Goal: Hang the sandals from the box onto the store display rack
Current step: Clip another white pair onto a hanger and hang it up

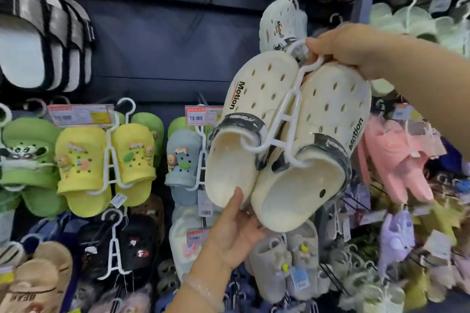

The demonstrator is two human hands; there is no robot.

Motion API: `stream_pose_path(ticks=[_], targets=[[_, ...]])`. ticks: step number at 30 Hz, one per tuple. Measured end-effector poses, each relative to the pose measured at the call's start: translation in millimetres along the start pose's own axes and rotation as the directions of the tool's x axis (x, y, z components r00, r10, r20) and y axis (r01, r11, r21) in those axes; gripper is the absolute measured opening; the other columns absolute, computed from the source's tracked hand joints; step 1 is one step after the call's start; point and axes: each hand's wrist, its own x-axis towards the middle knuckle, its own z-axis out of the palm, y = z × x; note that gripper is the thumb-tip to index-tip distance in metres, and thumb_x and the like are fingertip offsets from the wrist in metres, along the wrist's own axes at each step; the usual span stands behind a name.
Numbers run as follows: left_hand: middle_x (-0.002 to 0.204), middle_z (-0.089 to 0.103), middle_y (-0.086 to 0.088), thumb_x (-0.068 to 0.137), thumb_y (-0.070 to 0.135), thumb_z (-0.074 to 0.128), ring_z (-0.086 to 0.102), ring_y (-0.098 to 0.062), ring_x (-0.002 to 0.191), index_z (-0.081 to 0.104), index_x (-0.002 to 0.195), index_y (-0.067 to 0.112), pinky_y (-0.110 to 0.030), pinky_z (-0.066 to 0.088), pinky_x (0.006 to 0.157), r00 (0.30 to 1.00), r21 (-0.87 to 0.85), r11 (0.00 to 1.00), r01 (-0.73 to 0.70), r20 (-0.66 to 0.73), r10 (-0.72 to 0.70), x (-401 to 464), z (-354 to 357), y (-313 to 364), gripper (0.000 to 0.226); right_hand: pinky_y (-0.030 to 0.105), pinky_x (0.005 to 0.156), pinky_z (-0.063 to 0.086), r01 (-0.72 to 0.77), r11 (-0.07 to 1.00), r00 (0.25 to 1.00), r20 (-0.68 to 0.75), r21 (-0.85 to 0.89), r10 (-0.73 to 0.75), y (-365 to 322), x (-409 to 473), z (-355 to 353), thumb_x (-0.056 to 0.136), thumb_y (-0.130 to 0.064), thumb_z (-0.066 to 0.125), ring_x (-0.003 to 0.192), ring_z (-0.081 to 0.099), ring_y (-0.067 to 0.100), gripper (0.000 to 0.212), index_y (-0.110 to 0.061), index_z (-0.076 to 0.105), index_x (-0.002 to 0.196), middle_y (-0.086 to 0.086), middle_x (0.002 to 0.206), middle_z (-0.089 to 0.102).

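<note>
Cream clog pair (287,134): perforated uppers, "Motion" printed in black on each, dark grey heel straps, fleecy lining; clipped on a white plastic hanger (292,109). Held in front of the dark display rack panel (157,40), level with a matching pair (281,25) hung behind. Right hand (356,46): grip pinched shut on the hanger's hook end. Left hand (234,234): loosely open, thumb on the left clog's heel rim (fingers under the soles). Rack around: yellow sandals (104,168), green, pink, black pairs, price tags (201,115).
</note>
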Motion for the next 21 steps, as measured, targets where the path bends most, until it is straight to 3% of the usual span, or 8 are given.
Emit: stream_pose_path(ticks=[5, 7, 9, 11, 13, 16, 18, 21], targets=[[0.101, 0.07, -0.022, 0.02, 0.037, 0.095, 0.067, -0.039, 0.095, 0.069, 0.107, 0.006, -0.06, 0.05, 0.086, 0.997, 0.073, 0.997, -0.005, -0.075, 0.011, 20, 0, 0, 0.096, 0.034, 0.071, 0.048, -0.002, 0.999, 0.998, 0.064, -0.037, 0.004, 24, 16, -24, 0.093, -0.038, 0.051, 0.069, 0.054, 0.019, 0.035, -0.017, 0.059, 0.066, 0.004, 0.073, 0.059], [0.105, 0.068, -0.022, 0.015, 0.044, 0.093, 0.068, -0.038, 0.091, 0.058, 0.118, 0.009, -0.057, 0.05, 0.087, 0.986, 0.17, 0.985, -0.018, -0.158, 0.045, 29, -1, 10, 0.114, 0.035, 0.072, 0.047, 0.013, 1.0, 0.994, 0.105, -0.024, -0.01, 38, 22, -36, 0.094, -0.037, 0.05, 0.069, 0.053, 0.02, 0.036, -0.015, 0.059, 0.066, 0.005, 0.073, 0.059], [0.12, 0.063, -0.017, 0.022, 0.058, 0.088, 0.066, -0.04, 0.096, 0.054, 0.124, 0.017, -0.054, 0.055, 0.079, 0.935, 0.369, 0.929, 0.004, -0.331, 0.127, 35, 13, 22, 0.115, 0.029, 0.065, 0.045, 0.035, 0.999, 0.991, 0.128, 0.012, -0.037, 51, 32, -47, 0.094, -0.035, 0.05, 0.065, 0.052, 0.017, 0.036, -0.015, 0.058, 0.065, 0.002, 0.069, 0.058], [0.117, 0.062, -0.011, 0.066, 0.06, 0.069, 0.065, -0.039, 0.097, 0.05, 0.125, 0.021, -0.049, 0.053, 0.084, 0.797, 0.623, 0.78, -0.061, -0.44, 0.413, 43, 33, 40, 0.073, 0.029, 0.065, 0.045, 0.066, 0.998, 0.988, 0.137, 0.007, -0.067, 61, 45, -61, 0.093, -0.036, 0.051, 0.066, 0.052, 0.017, 0.038, -0.016, 0.059, 0.062, 0.001, 0.069, 0.06], [0.111, 0.063, -0.007, 0.08, 0.047, 0.054, 0.062, -0.024, 0.098, 0.049, 0.117, 0.025, -0.04, 0.048, 0.089, 0.676, 0.857, 0.494, -0.146, -0.278, 0.682, 52, 62, 59, 0.043, 0.03, 0.067, 0.044, 0.124, 0.992, 0.985, 0.127, -0.027, -0.119, 65, 60, -78, 0.093, -0.038, 0.051, 0.068, 0.051, 0.018, 0.039, -0.018, 0.06, 0.061, 0.001, 0.071, 0.059], [0.094, 0.063, 0.01, 0.086, 0.04, 0.052, 0.06, 0.001, 0.089, 0.058, 0.088, 0.033, -0.017, 0.045, 0.076, 0.523, 0.972, 0.098, -0.212, 0.028, 0.852, 65, 131, 84, 0.01, 0.034, 0.071, 0.05, 0.192, 0.981, 0.975, 0.12, -0.015, -0.189, 64, 81, -101, 0.092, -0.039, 0.052, 0.073, 0.057, 0.02, 0.037, -0.019, 0.06, 0.061, 0.007, 0.077, 0.065], [0.088, 0.061, 0.019, 0.087, 0.043, 0.051, 0.057, 0.008, 0.083, 0.059, 0.08, 0.036, -0.016, 0.045, 0.075, 0.52, 0.974, -0.086, -0.211, 0.186, 0.833, 86, 178, 98, 0.013, 0.038, 0.081, 0.05, 0.24, 0.971, 0.961, 0.134, 0.018, -0.24, 62, 95, -113, 0.092, -0.04, 0.053, 0.081, 0.059, 0.022, 0.037, -0.021, 0.062, 0.062, 0.011, 0.088, 0.069], [0.099, 0.063, 0.016, 0.075, 0.066, 0.047, 0.059, -0.006, 0.098, 0.059, 0.1, 0.035, -0.034, 0.047, 0.092, 0.648, 0.971, -0.153, -0.183, 0.236, 0.724, 124, 225, 115, 0.041, 0.033, 0.08, 0.047, 0.314, 0.947, 0.945, 0.114, -0.062, -0.306, 61, 118, -123, 0.093, -0.042, 0.049, 0.076, 0.054, 0.018, 0.037, -0.022, 0.061, 0.065, 0.001, 0.079, 0.062]])
